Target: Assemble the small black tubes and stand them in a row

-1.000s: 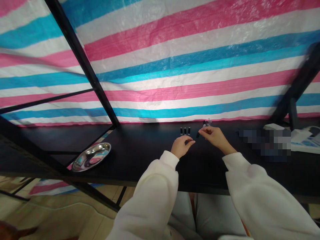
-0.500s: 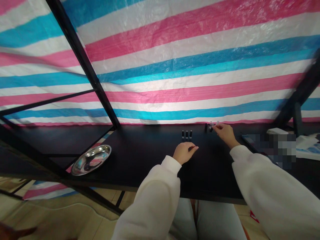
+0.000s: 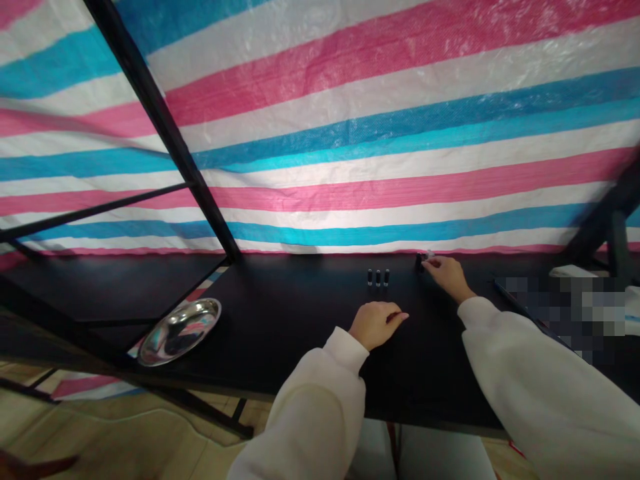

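Observation:
Three small black cylinders point(image 3: 379, 278) with pale ends, battery-like in shape, stand in a short row on the black table. Just in front of them is my left hand point(image 3: 377, 323), fingers curled and thumb close to the index finger; anything held there is hidden. My right hand point(image 3: 445, 273) reaches to the back of the table in a pinch. Its fingertips are at a small cluster of another dark cylinder point(image 3: 419, 261) and a clear or whitish bit point(image 3: 429, 255). What the pinch holds is too small to make out.
An oval shiny metal dish point(image 3: 181, 333) lies at the table's left edge. A dark flat device point(image 3: 515, 300), partly blurred out, and white items point(image 3: 573, 271) are on the right. Black frame posts point(image 3: 165, 127) rise before a striped sheet point(image 3: 380, 193).
The view has shifted slightly, so the table things sit lower. My right fingertips are closer to the dark cylinder at the back. My left hand keeps about the same pose.

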`<state>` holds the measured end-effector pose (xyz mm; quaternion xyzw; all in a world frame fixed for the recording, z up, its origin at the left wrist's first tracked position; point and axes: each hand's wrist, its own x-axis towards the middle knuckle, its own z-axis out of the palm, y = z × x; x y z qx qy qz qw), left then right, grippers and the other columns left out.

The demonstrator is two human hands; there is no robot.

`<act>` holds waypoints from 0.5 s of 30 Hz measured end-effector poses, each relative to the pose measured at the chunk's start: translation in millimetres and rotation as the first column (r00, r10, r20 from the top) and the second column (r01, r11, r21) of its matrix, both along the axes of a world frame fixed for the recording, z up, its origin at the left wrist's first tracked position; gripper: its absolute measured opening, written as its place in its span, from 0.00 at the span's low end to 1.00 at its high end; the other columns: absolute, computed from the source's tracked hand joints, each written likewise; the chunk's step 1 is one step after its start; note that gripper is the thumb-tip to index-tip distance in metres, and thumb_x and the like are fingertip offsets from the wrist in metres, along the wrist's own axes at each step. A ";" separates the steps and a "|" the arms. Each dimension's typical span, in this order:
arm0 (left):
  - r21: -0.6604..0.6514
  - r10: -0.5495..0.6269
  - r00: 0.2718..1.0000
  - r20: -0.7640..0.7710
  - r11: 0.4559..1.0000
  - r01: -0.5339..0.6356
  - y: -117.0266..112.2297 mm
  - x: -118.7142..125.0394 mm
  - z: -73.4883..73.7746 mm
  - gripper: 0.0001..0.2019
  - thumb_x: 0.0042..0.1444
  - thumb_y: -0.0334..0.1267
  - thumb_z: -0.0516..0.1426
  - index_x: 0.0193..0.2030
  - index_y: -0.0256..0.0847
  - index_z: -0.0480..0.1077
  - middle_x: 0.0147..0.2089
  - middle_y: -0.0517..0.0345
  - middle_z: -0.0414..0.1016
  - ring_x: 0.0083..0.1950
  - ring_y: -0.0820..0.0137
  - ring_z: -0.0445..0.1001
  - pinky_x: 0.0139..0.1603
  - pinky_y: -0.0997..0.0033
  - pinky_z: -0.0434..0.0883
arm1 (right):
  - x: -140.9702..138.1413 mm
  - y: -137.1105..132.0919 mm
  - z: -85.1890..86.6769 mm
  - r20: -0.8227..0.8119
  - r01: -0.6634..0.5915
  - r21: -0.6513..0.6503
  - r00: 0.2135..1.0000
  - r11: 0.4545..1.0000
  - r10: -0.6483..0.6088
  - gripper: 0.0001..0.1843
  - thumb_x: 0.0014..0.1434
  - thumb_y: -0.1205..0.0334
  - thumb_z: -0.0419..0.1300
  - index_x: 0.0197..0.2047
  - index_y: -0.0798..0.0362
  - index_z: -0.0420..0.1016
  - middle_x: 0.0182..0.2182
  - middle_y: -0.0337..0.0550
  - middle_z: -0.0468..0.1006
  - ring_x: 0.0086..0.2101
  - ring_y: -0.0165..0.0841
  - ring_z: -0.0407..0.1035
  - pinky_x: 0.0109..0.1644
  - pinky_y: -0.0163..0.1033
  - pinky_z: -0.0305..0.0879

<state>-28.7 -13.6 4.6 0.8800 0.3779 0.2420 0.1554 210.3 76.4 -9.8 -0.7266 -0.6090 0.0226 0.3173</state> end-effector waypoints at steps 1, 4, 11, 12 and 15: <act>-0.008 0.000 1.000 -0.003 1.000 0.000 0.1 -0.2 -0.1 0.17 0.58 0.47 0.48 0.32 0.39 0.73 0.30 0.58 0.74 0.30 0.73 0.70 0.32 0.75 0.62 | 0.0 1.2 -0.7 -0.001 0.002 -0.003 1.000 1.000 -0.002 0.17 0.52 0.54 0.55 0.36 0.56 0.78 0.33 0.49 0.79 0.35 0.39 0.72 0.37 0.37 0.63; -0.028 0.000 1.000 -0.008 1.000 0.000 0.1 -0.5 -0.4 0.17 0.58 0.47 0.48 0.32 0.40 0.73 0.30 0.58 0.74 0.30 0.73 0.70 0.32 0.75 0.62 | -0.6 3.7 -2.0 -0.012 0.019 -0.017 1.000 1.000 -0.019 0.17 0.52 0.54 0.55 0.36 0.56 0.78 0.34 0.49 0.79 0.35 0.39 0.72 0.37 0.37 0.64; -0.033 0.000 1.000 -0.012 0.999 0.000 -0.7 -0.5 0.5 0.17 0.58 0.47 0.48 0.31 0.40 0.73 0.28 0.58 0.73 0.29 0.74 0.69 0.31 0.76 0.62 | -3.4 5.5 -3.3 -0.016 0.019 -0.026 1.000 0.999 -0.019 0.17 0.52 0.54 0.55 0.37 0.56 0.78 0.34 0.50 0.79 0.35 0.40 0.72 0.37 0.39 0.64; -0.033 -0.001 1.000 -0.011 0.999 0.000 -0.8 -0.6 0.7 0.17 0.58 0.47 0.48 0.31 0.40 0.73 0.28 0.59 0.73 0.29 0.74 0.69 0.32 0.76 0.62 | -3.6 5.6 -3.8 -0.010 0.017 -0.024 1.000 1.000 -0.018 0.17 0.52 0.54 0.55 0.37 0.56 0.78 0.34 0.50 0.79 0.35 0.40 0.72 0.37 0.38 0.64; -0.038 -0.001 1.000 -0.010 0.999 0.001 -0.8 -0.7 1.1 0.16 0.58 0.47 0.48 0.31 0.40 0.72 0.28 0.59 0.73 0.29 0.74 0.69 0.31 0.76 0.62 | -4.0 5.7 -5.2 0.014 0.008 -0.015 1.000 1.000 -0.008 0.17 0.52 0.53 0.54 0.37 0.56 0.78 0.33 0.49 0.79 0.35 0.39 0.72 0.37 0.38 0.64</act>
